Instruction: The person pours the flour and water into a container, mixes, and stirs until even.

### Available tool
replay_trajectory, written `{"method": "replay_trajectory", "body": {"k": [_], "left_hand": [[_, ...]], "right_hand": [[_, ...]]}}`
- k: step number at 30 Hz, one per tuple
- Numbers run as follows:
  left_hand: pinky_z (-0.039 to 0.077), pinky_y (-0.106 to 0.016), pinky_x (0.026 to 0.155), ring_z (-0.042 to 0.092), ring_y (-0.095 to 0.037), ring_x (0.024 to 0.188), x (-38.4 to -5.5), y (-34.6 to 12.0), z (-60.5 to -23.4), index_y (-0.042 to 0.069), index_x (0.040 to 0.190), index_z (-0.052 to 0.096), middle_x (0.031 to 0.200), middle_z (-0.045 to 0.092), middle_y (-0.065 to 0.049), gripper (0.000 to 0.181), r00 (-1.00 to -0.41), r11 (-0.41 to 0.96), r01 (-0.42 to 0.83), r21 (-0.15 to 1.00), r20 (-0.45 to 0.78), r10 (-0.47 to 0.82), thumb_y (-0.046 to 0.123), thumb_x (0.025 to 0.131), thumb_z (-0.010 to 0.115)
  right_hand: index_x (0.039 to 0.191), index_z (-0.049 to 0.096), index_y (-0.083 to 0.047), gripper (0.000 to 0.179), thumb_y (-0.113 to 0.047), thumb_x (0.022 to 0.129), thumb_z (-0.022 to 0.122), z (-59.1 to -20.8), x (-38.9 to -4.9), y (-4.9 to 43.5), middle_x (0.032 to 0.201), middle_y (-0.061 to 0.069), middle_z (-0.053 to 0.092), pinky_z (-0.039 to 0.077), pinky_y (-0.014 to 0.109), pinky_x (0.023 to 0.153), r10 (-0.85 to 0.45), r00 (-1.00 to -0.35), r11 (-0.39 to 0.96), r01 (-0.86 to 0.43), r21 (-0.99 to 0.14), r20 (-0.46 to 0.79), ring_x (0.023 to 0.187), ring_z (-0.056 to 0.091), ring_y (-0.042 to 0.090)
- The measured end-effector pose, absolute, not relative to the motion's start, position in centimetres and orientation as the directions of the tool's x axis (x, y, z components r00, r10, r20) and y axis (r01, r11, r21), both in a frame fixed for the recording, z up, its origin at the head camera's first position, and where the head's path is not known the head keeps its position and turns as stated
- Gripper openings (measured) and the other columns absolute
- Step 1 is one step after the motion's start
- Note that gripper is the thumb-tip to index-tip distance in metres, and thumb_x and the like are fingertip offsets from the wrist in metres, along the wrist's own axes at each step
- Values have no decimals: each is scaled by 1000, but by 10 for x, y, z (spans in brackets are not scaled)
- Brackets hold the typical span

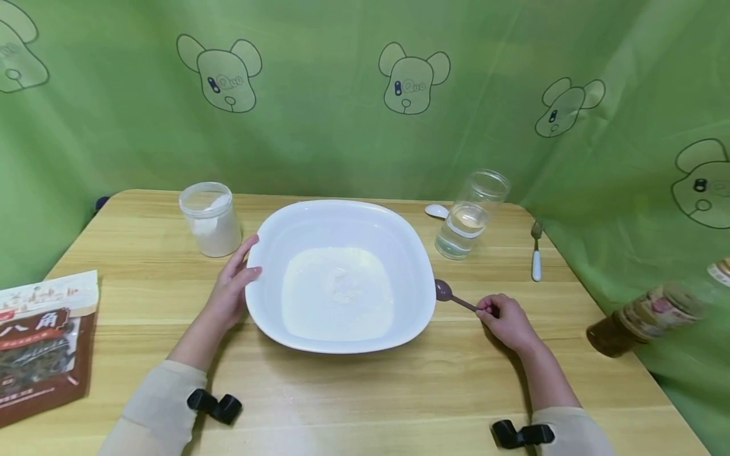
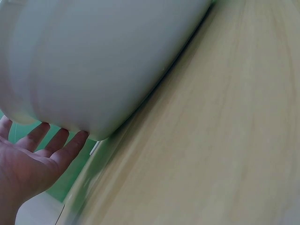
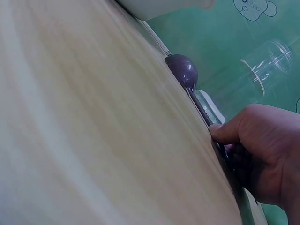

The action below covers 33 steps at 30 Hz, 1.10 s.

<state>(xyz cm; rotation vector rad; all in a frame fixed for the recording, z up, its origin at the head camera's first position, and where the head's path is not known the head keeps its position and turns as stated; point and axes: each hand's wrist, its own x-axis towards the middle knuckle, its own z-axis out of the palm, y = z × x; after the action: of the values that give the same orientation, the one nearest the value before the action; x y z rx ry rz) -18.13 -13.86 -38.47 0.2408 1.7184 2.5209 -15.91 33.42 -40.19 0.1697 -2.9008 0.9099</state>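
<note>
A white plastic basin (image 1: 342,342) stands mid-table with a thin layer of pale content on its floor. My left hand (image 1: 230,285) holds its left side, thumb over the rim. In the left wrist view, the fingertips of the left hand (image 2: 37,161) meet the basin's outer wall (image 2: 103,61). To the right of the basin lies a dark purple spoon (image 1: 443,291), its bowl close to the basin's side. My right hand (image 1: 507,321) pinches the spoon's handle between thumb and fingers, low over the tabletop. The spoon's bowl (image 3: 183,70) faces away from the hand in the right wrist view.
A jar of white powder (image 1: 213,228) stands back left. Back right are a glass of clear liquid (image 1: 464,228) and a white spoon (image 1: 436,211). A fork (image 1: 536,253) lies by the right edge, near a dark bottle (image 1: 633,323). A spice bag (image 1: 42,348) lies left.
</note>
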Motion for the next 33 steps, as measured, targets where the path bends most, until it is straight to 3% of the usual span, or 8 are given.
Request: {"method": "replay_trajectory", "body": {"k": [33], "left_hand": [[49, -28, 74, 46, -21, 102, -180, -138, -383, 19, 136, 27, 134, 24, -14, 58, -986, -350, 11, 937, 69, 154, 2, 83, 41]], "right_hand": [[87, 60, 4, 13, -8, 81, 57, -399, -156, 340, 74, 9, 53, 38, 24, 55, -23, -999, 744, -40, -667, 34, 68, 44, 19]]}}
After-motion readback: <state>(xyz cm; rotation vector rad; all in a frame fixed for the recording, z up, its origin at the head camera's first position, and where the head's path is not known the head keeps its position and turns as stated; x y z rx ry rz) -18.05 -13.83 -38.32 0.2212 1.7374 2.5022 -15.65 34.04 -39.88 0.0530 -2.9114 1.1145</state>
